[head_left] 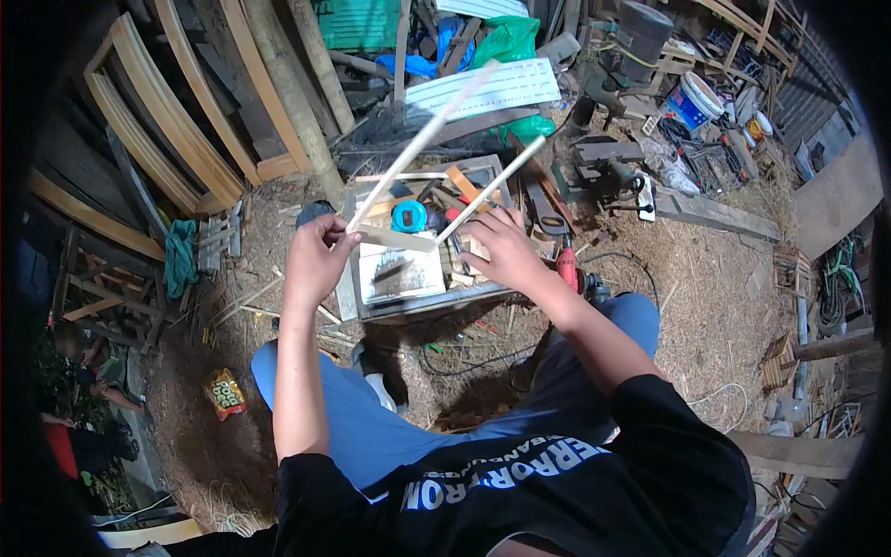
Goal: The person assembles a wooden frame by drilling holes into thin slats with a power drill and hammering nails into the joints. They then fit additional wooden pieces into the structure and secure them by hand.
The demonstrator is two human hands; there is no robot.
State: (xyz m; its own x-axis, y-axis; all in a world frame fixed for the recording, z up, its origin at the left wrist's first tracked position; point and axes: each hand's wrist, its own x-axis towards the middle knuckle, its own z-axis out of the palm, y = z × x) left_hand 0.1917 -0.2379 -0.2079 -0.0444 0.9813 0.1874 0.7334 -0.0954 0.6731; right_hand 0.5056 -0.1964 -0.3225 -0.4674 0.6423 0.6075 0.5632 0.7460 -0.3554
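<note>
A pale wooden frame piece (397, 239) with two long thin strips rising from its ends is held over a wooden tray table (347, 288). My left hand (320, 252) pinches its left corner, thumb against fingers. Near the right corner, my right hand (501, 243) has its fingers spread beside the right strip (492, 188); whether they touch it is hard to tell. Beneath, the tray bears a blue round tape (408, 215), a white board (402, 275) and small wood blocks. A red power tool (567, 265) lies right of my right hand.
Curved wooden frames (153, 111) lean at the upper left. A bench vise (617, 181) and a bucket (694, 100) stand to the right. A snack bag (225, 394) lies on the dirt floor. Other people (107, 371) are at the far left. A cable runs below the tray.
</note>
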